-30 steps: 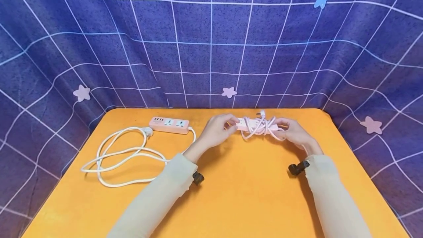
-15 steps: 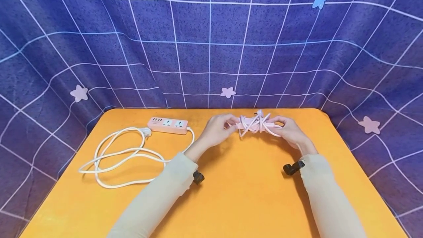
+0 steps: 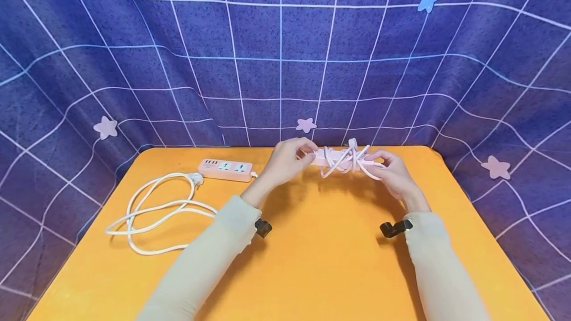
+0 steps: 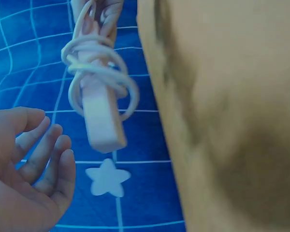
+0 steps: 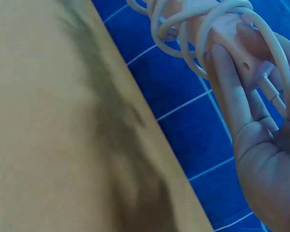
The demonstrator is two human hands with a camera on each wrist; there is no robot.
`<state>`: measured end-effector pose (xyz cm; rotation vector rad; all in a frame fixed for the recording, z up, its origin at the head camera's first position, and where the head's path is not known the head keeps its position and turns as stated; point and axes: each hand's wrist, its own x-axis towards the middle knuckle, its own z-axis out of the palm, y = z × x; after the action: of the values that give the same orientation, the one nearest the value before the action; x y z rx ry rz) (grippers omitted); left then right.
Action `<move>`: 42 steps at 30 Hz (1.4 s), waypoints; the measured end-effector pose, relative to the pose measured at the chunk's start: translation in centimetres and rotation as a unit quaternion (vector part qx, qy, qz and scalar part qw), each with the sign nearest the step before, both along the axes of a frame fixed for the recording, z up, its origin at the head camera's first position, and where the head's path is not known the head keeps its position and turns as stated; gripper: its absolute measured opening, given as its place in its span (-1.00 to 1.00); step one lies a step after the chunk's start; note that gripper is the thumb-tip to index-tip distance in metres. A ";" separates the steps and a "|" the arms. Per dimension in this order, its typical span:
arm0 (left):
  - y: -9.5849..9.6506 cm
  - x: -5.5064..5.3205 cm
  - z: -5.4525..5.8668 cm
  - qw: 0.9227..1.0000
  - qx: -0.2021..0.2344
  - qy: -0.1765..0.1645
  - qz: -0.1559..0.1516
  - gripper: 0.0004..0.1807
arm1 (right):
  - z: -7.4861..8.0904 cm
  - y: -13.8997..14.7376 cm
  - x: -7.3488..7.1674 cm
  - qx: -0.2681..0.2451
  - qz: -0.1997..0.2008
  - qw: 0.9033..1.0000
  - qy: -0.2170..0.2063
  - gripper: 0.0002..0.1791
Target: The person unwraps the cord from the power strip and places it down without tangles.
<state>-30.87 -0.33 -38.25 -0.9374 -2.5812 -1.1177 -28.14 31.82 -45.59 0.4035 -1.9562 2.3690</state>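
Note:
A pink power strip [image 3: 332,156] with its own pale cord wound several times round it is held up over the table's far side. Its plug [image 3: 353,143] sticks up from the coils. My right hand [image 3: 394,175] grips the strip's right end, thumb and fingers on its opposite sides, as the right wrist view shows at the cord outlet. At the left end is my left hand [image 3: 287,162], fingers loosely bent. In the left wrist view that hand [image 4: 26,198] stands apart from the strip's bare end [image 4: 104,123].
A second pink power strip [image 3: 225,169] lies at the table's back left. Its white cord [image 3: 156,252] spreads in loose loops, partly behind my left forearm. A dark blue gridded curtain [image 3: 258,78] with star shapes rises directly behind the orange table [image 3: 330,261].
The wound power strip has risen slightly and turned about its length in my right hand. My left hand has also moved up and back. The second strip has stayed put.

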 end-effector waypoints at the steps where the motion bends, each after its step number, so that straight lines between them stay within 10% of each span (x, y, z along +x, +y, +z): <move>1: -0.1 -0.1 0.4 1.000 0.001 0.003 -0.001 -0.83 | 0.2 -0.2 0.2 0.005 0.004 1.000 0.002 -0.63; 11: 0.4 -0.6 3.1 0.998 -0.051 0.003 -0.022 -0.86 | 1.2 -2.1 1.5 0.079 0.019 0.995 0.062 -0.76; 25: 2.6 -0.1 3.3 0.985 -0.168 -0.021 -0.042 -0.80 | 1.3 -4.3 1.8 0.077 0.012 0.993 0.089 -0.79; 42: 2.6 0.6 3.2 0.992 -0.105 -0.075 -0.009 -0.85 | 0.8 -5.0 1.7 0.066 0.013 0.994 0.081 -0.78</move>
<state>-30.29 2.24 -35.04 -0.9532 -2.8625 -0.9700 -26.48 26.83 -44.78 0.6108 -2.0499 2.1529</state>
